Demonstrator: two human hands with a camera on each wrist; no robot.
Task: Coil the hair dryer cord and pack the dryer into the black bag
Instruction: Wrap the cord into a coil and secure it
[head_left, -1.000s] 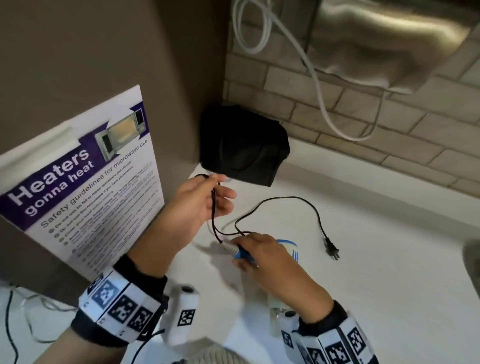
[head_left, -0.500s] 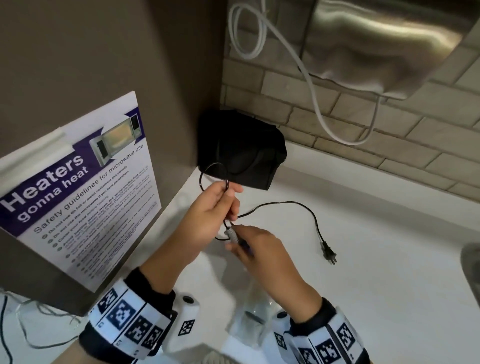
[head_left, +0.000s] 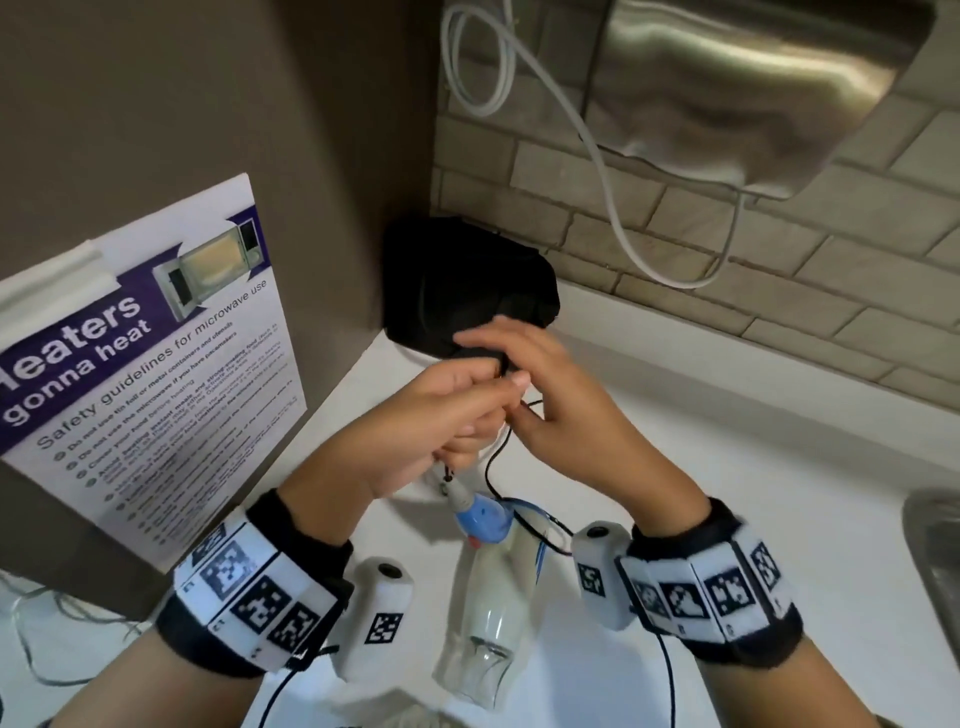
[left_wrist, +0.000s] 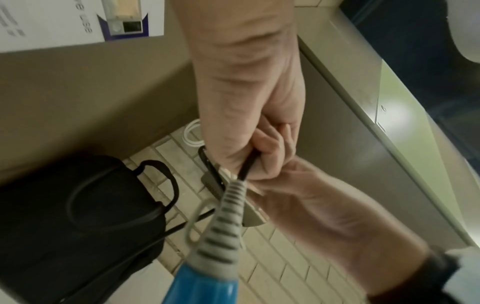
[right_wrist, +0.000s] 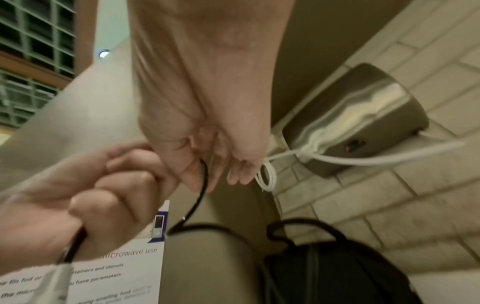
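Coiling is the step in hand, and it looks only partly done. Starting at the left, the microwave poster (head_left: 150, 364) leans on the brown panel; it plays no part. Next comes the left hand (head_left: 447, 421), fisted around gathered turns of the black cord (head_left: 493, 467) just above the grey strain relief (left_wrist: 228, 207), so the hair dryer (head_left: 493, 566) hangs from that fist, nozzle down, close over the white counter (head_left: 727, 467). Behind the hands, the black bag (head_left: 457, 280) sits in the corner against the brick wall, apparently not yet opened; I cannot see its zip. Touching the left fist, the right hand (head_left: 561, 400) has its thumb and forefinger pinched on the cord's free run, other fingers loosely spread. Slack loops trail beside the dryer; the plug is out of sight. The next move likely calls for laying this length into the left fist as another turn, keeping loops even, until the plug arrives; then bagging.
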